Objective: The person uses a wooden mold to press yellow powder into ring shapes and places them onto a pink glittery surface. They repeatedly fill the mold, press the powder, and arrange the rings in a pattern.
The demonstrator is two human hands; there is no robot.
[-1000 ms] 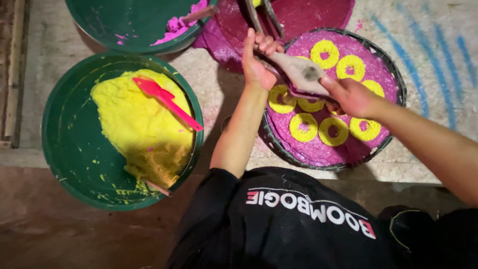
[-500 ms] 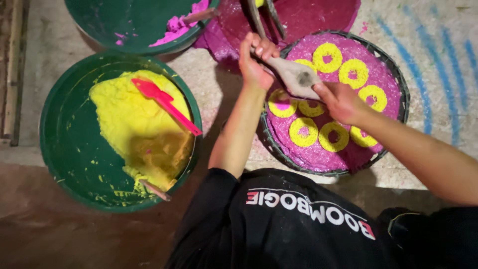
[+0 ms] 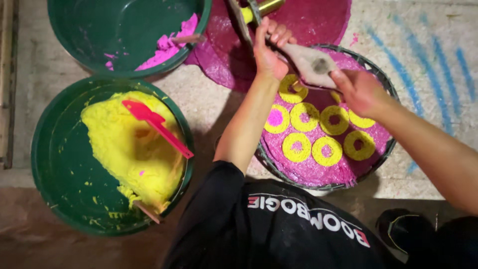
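two green basins sit on the pale floor (image 3: pixel 209 89) to the left. the nearer green basin (image 3: pixel 59 164) holds a heap of yellow paste (image 3: pixel 124 149), with a red plastic scoop (image 3: pixel 157 127) lying across the heap, its handle pointing toward the rim on the right. the farther green basin (image 3: pixel 114 35) holds a smaller smear of pink paste (image 3: pixel 172 42) against its right wall, with a small stick resting in it. right of the basins a round wire-rimmed tray (image 3: pixel 381 149) is spread with a pink layer, and yellow rings (image 3: pixel 326 149) lie on that layer in rows, some with pink centres. beyond the tray a dark pink disc (image 3: pixel 308 25) lies flat on the floor, and blue chalky streaks (image 3: pixel 423 60) mark the floor at far right. over the tray's far edge, both hands share a grey cloth piping bag (image 3: pixel 311 62) that lies tilted above the rings. the left hand (image 3: pixel 269 52) is closed tightly round the bag's upper end, fingers wrapped over it. the right hand (image 3: pixel 361 92) curls round the bag's lower end just above the rings, fingers partly bent; whether it squeezes firmly cannot be told.
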